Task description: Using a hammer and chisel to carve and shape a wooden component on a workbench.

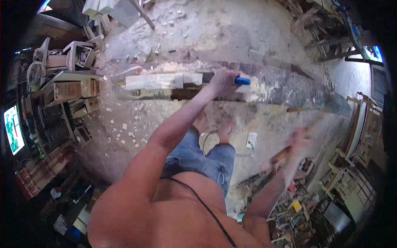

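My left hand (223, 82) is closed around a tool with a blue handle (243, 81). The handle's end sticks out to the right of the fist, and the rest of it is hidden, so its kind cannot be made out. That hand is over a long wooden workbench (285, 89), just right of a pale rectangular wood piece (155, 81) lying along it. Lower right, my right hand (297, 142) is smeared by motion. It appears closed on a long wooden tool (315, 125), also blurred, which slants up to the right.
Pale wood chips (124, 134) litter the floor around my feet. A power strip (251, 139) with a cord lies right of my legs. Cluttered tools and scraps (297, 206) fill the lower right. Wooden frames (364, 128) lean at far right; a cardboard box (66, 91) and shelving stand left.
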`<state>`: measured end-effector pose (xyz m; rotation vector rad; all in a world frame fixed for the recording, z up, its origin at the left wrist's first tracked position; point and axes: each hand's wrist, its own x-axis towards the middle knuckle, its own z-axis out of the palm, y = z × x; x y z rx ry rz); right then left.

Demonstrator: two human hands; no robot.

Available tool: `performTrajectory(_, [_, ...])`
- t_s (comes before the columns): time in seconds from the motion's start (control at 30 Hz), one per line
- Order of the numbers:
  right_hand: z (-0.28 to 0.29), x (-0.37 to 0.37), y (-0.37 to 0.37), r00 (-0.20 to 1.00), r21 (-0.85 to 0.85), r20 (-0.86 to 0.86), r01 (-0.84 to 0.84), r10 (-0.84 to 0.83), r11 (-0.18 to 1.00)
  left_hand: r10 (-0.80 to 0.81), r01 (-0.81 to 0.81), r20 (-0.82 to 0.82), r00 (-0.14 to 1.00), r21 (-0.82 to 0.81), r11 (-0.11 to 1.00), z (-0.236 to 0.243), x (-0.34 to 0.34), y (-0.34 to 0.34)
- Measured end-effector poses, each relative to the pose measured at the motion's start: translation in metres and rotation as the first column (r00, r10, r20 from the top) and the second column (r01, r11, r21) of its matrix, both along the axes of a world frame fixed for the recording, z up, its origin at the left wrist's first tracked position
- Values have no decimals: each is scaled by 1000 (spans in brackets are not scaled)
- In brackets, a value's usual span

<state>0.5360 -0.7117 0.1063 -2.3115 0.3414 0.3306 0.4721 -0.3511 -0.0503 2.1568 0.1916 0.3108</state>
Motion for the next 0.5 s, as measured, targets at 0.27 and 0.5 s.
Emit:
performTrajectory(0.27, [-46,-52,93,965,436,215,43,-150,899,-33,39,-49,998,121,992,-9,1,11])
performTrajectory(0.5, [-116,-86,105,948,-110,-253,-225,192,968,-24,21,-9,1000,-231,973,2,-33,20])
